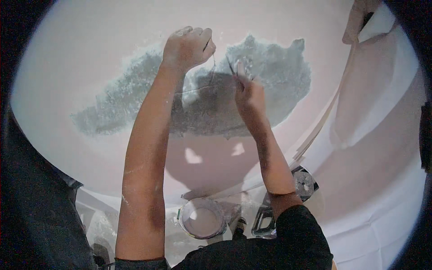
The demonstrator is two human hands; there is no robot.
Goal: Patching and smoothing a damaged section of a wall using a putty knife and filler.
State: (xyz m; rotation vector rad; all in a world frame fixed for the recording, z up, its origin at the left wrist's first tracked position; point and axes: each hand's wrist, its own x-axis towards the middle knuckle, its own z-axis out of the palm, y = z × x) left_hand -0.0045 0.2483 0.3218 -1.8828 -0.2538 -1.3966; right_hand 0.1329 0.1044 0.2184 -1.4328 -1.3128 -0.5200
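Note:
A large pale pinkish wall point(216, 18) fills the view, with a ragged-edged grey patch point(288, 76) across its middle. My left hand point(186, 47) is closed at the patch's upper edge. A thin strand hangs beside its fingers, but what they hold, if anything, is too small to name. Lower and to the right, my right hand point(252, 96) grips a narrow scraper-like tool point(240, 68), its tip against the grey patch. The hand partly hides the handle, and the blade is blurred. My shadow falls over the lower part of the patch.
Below, a round bucket point(202, 218) with pale contents stands on the floor, and a dark tray-like object point(263, 221) lies to its right. White sheeting point(369, 117) hangs along the right side. At the top right is a brownish shape point(357, 24) I cannot make out.

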